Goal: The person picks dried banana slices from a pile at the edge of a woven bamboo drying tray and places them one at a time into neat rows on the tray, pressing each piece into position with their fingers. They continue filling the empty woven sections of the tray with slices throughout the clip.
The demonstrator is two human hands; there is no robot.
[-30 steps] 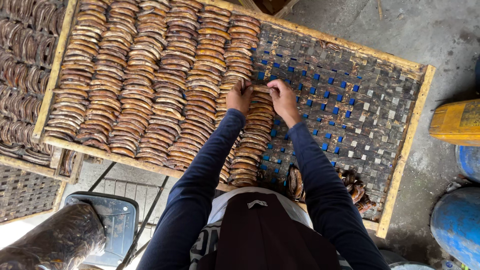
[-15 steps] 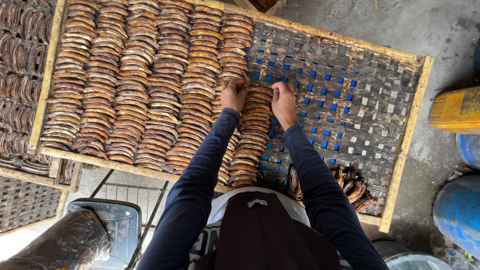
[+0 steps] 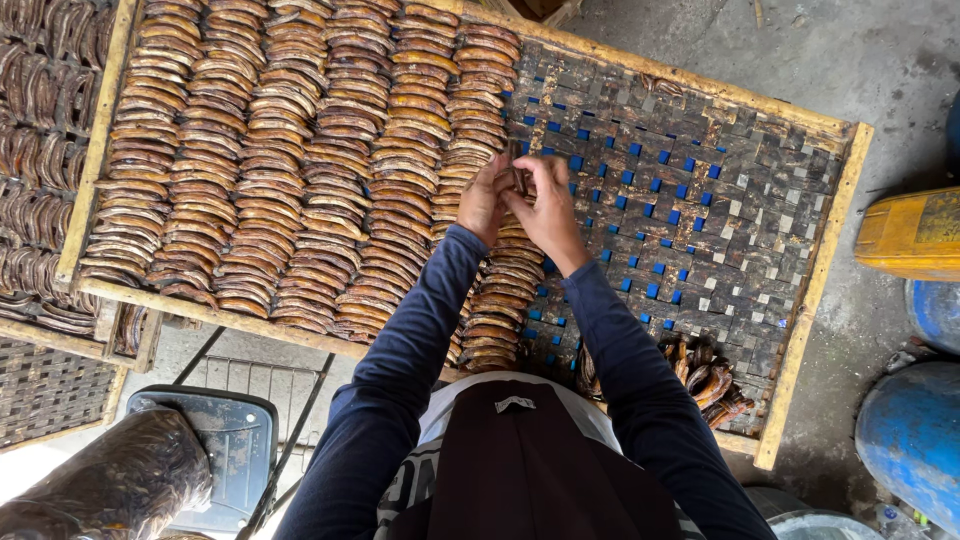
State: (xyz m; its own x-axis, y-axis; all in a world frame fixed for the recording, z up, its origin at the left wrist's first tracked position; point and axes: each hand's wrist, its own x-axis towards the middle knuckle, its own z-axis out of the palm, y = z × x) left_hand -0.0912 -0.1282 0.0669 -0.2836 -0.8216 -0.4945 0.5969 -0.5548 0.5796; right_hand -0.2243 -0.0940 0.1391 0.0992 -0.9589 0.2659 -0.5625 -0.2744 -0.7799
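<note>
a woven tray (image 3: 700, 215) on concrete floor (image 3: 800, 60) is half covered with brown slices (image 3: 300, 150); one dark slice (image 3: 519, 180) is pinched between both hands, left hand (image 3: 485, 198) and right hand (image 3: 550, 205), blue barrels (image 3: 915, 435) parked nearby.

At your right on the concrete floor (image 3: 860, 60) you have a yellow container (image 3: 912, 232) and blue drums (image 3: 915, 435); lower left, a wrapped bundle (image 3: 105, 485) beside a dark stool (image 3: 232, 432).

We wear long, dark navy sleeves that run snug down to the wrists, leaving our left hand (image 3: 484, 200) and right hand (image 3: 549, 208) bare. Over a pale shirt hangs a dark brown apron bib with a small light tab at its top edge.
</note>
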